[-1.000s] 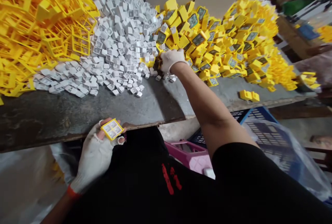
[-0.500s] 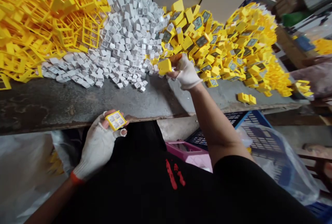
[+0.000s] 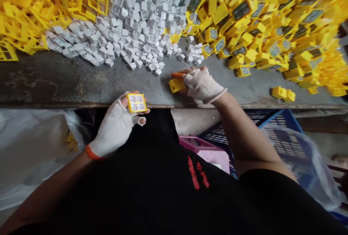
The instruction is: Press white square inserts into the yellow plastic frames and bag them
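My left hand (image 3: 119, 119), in a white fingerless glove with an orange cuff, is at the table's front edge. Its fingers grip a small yellow frame (image 3: 136, 103) filled with white square pieces, face up. On the right, my gloved right hand (image 3: 202, 84) is low over the grey tabletop, closed on a yellow plastic block (image 3: 176, 85). The fingers cover part of that block. Just beyond the right hand lie loose white caps (image 3: 195, 53) and yellow blocks with patterned grey faces (image 3: 219, 44).
Yellow lattice frames (image 3: 54, 6) are heaped at the far left, beside a pile of white caps (image 3: 141, 13). Two yellow blocks (image 3: 283, 94) sit near the right front edge. Below the table are a blue crate (image 3: 285, 119), a pink plastic item (image 3: 203, 148) and clear plastic bags.
My right hand has come back from the piles toward the front of the table with the yellow block. My left hand still holds the filled frame. The camera view has shifted closer.
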Action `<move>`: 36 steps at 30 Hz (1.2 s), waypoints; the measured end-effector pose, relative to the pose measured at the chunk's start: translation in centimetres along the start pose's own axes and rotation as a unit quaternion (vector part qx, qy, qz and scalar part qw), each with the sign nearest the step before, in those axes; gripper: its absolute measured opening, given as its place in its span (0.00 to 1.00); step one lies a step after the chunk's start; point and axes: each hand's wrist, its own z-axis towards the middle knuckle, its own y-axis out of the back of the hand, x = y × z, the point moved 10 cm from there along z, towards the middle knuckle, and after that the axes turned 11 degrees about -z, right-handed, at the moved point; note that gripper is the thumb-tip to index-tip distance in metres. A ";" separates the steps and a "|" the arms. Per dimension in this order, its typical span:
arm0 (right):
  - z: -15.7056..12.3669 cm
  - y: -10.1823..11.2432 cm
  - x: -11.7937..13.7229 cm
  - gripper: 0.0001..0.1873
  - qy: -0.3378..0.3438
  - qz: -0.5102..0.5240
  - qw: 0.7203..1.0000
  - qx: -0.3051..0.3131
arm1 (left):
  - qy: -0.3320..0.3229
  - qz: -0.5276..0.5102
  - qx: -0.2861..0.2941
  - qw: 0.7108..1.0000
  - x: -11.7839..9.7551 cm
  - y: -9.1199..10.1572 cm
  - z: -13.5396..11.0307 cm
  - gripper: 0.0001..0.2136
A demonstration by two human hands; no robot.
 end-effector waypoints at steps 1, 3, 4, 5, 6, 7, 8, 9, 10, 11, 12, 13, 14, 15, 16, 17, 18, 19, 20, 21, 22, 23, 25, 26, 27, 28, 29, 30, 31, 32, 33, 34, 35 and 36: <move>0.3 0.5 0.9 0.32 0.021 0.020 0.999 -0.025 | -0.006 0.009 0.006 1.000 0.0 -0.3 -0.1 0.07; 0.2 1.9 2.9 0.30 0.051 0.069 0.992 -0.097 | -0.018 0.048 0.015 0.999 -0.2 -0.9 -0.4 0.05; -0.2 2.8 4.1 0.31 0.069 0.098 0.983 -0.141 | -0.017 0.056 0.013 0.998 -0.2 -1.1 -0.6 0.05; -0.6 3.6 5.5 0.33 0.093 0.128 0.971 -0.179 | -0.016 0.061 0.007 0.998 -0.2 -1.2 -0.7 0.05; -1.1 4.4 6.9 0.35 0.122 0.157 0.958 -0.207 | -0.014 0.066 -0.003 0.998 -0.3 -1.2 -0.8 0.06; -1.5 5.0 8.4 0.35 0.152 0.183 0.944 -0.228 | -0.013 0.070 -0.015 0.997 -0.3 -1.2 -0.9 0.07; -1.8 5.3 9.6 0.35 0.175 0.203 0.934 -0.237 | -0.013 0.073 -0.026 0.997 -0.4 -1.1 -1.0 0.07; -1.8 5.4 10.6 0.34 0.188 0.217 0.929 -0.233 | -0.014 0.074 -0.034 0.997 -0.5 -1.0 -1.1 0.08; -1.7 5.4 11.3 0.33 0.192 0.228 0.927 -0.226 | -0.014 0.075 -0.037 0.996 -0.5 -0.9 -1.2 0.08; -1.5 5.3 11.7 0.31 0.191 0.239 0.927 -0.217 | -0.015 0.074 -0.037 0.996 -0.6 -0.9 -1.3 0.08; -1.4 5.3 12.0 0.30 0.192 0.251 0.924 -0.217 | -0.015 0.074 -0.034 0.997 -0.6 -0.9 -1.3 0.09; -1.2 5.3 12.1 0.30 0.190 0.259 0.922 -0.215 | -0.015 0.074 -0.031 0.997 -0.6 -0.9 -1.4 0.09; -1.1 5.2 12.1 0.30 0.187 0.262 0.922 -0.213 | -0.015 0.074 -0.029 0.997 -0.6 -0.8 -1.4 0.09; -1.0 5.1 12.1 0.30 0.186 0.260 0.923 -0.213 | -0.015 0.074 -0.029 0.997 -0.6 -0.8 -1.4 0.09; -0.9 5.0 12.0 0.31 0.183 0.257 0.925 -0.213 | -0.015 0.075 -0.031 0.997 -0.7 -0.8 -1.5 0.09; -0.9 4.8 11.9 0.32 0.180 0.255 0.926 -0.212 | -0.016 0.076 -0.035 0.996 -0.7 -0.7 -1.5 0.10; -0.8 4.7 11.8 0.32 0.178 0.255 0.927 -0.211 | -0.015 0.077 -0.039 0.996 -0.7 -0.6 -1.5 0.10; -0.7 4.5 11.8 0.32 0.179 0.258 0.926 -0.209 | -0.016 0.079 -0.041 0.996 -0.7 -0.6 -1.5 0.10; -0.7 4.4 11.7 0.32 0.182 0.261 0.925 -0.208 | -0.018 0.081 -0.041 0.996 -0.6 -0.6 -1.6 0.10; -0.7 4.3 11.7 0.32 0.186 0.262 0.924 -0.206 | -0.021 0.083 -0.038 0.996 -0.6 -0.6 -1.6 0.10; -0.7 4.3 11.8 0.31 0.193 0.259 0.923 -0.207 | -0.027 0.085 -0.033 0.995 -0.6 -0.5 -1.7 0.10; -1.0 4.4 12.0 0.31 0.204 0.255 0.920 -0.216 | -0.033 0.088 -0.028 0.995 -0.6 -0.5 -1.8 0.10; -1.8 4.7 12.7 0.30 0.223 0.237 0.914 -0.242 | -0.054 0.100 -0.019 0.993 -0.8 -0.3 -2.0 0.14; -2.2 4.7 13.1 0.29 0.223 0.222 0.915 -0.250 | -0.070 0.112 -0.015 0.991 -1.2 -0.3 -2.2 0.16; -2.5 4.6 13.5 0.28 0.213 0.206 0.921 -0.254 | -0.086 0.130 -0.012 0.988 -1.6 -0.3 -2.5 0.19; -2.6 4.3 13.8 0.25 0.191 0.191 0.929 -0.254 | -0.103 0.155 -0.012 0.983 -2.1 -0.5 -2.7 0.21; -2.7 4.0 13.9 0.22 0.167 0.182 0.935 -0.254 | -0.118 0.184 -0.015 0.976 -2.6 -0.7 -3.0 0.23; -2.8 3.6 14.1 0.19 0.147 0.183 0.938 -0.253 | -0.130 0.216 -0.019 0.967 -3.1 -1.0 -3.2 0.23; -2.8 3.4 14.1 0.19 0.136 0.199 0.937 -0.255 | -0.139 0.248 -0.024 0.959 -3.5 -1.3 -3.4 0.23; -2.6 3.1 14.1 0.20 0.128 0.228 0.931 -0.253 | -0.145 0.274 -0.028 0.950 -3.8 -1.6 -3.6 0.22; -2.2 2.7 13.8 0.24 0.119 0.271 0.924 -0.244 | -0.153 0.294 -0.029 0.943 -4.1 -2.0 -3.7 0.21; -1.7 2.3 13.4 0.32 0.109 0.322 0.913 -0.226 | -0.166 0.307 -0.025 0.937 -4.5 -2.3 -4.0 0.21; -1.2 1.8 13.0 0.39 0.095 0.374 0.900 -0.201 | -0.180 0.319 -0.017 0.930 -4.7 -2.7 -4.2 0.21; -0.7 1.4 12.6 0.42 0.078 0.422 0.887 -0.172 | -0.197 0.329 -0.009 0.923 -5.0 -3.0 -4.5 0.21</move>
